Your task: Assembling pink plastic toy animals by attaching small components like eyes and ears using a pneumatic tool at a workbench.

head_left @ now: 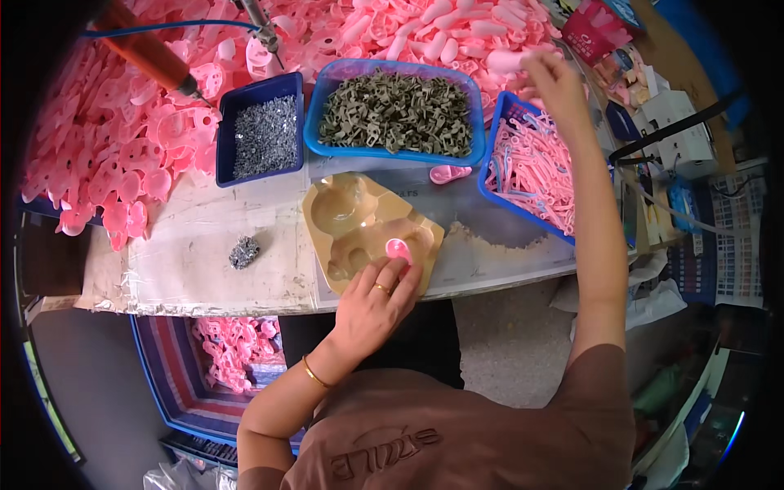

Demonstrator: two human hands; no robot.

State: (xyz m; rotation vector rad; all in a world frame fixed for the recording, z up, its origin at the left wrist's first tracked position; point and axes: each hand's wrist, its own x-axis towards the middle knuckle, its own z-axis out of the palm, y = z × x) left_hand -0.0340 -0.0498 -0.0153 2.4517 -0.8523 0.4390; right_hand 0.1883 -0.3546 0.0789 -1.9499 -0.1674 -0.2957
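- Here's our left hand (376, 297) over the tan moulded tray (314, 214), fingers curled down at a small pink piece (398, 247) in its near right part; gripping or merely touching, we can't tell.
- Far right, our right hand (559, 86) has its fingers bent at a smooth pink shell (504, 61) by the edge of the pink heap (441, 45); again, we can't tell whether it's gripped.
- That shell lies left of those fingertips, long axis roughly left to right, the right hand clearly nearer.
- Textures now: glossy, hollowed tray, scuffed pale desk (188, 269), dull grey-green clips (392, 110), glinting metal bits (267, 135), slim pink sticks (535, 167) at right.
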